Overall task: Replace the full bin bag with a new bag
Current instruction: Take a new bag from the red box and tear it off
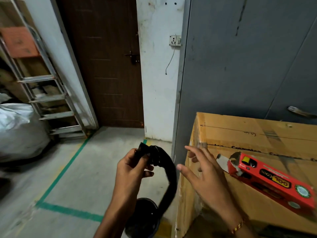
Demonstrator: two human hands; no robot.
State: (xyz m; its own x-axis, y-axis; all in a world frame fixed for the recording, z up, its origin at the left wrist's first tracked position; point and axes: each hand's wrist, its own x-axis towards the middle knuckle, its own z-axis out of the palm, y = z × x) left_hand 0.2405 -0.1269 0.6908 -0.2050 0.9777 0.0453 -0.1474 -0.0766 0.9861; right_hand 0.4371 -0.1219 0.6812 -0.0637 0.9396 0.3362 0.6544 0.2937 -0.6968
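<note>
My left hand (135, 167) pinches the top of a folded black bin bag (169, 176), which hangs down in a narrow curved strip. Below it, on the floor, stands a round dark bin (145, 219), partly hidden by my left forearm. My right hand (204, 170) hovers just right of the bag with fingers spread and nothing in it. A red bag box (272, 179) with a torn-open end lies on top of a large cardboard carton (240, 134).
The carton stands at the right against a grey metal door (240, 66). A brown door (109, 66) is straight ahead. An aluminium ladder (49, 100) and a bulging white sack (18, 131) sit at the left. Green tape (68, 211) marks the concrete floor.
</note>
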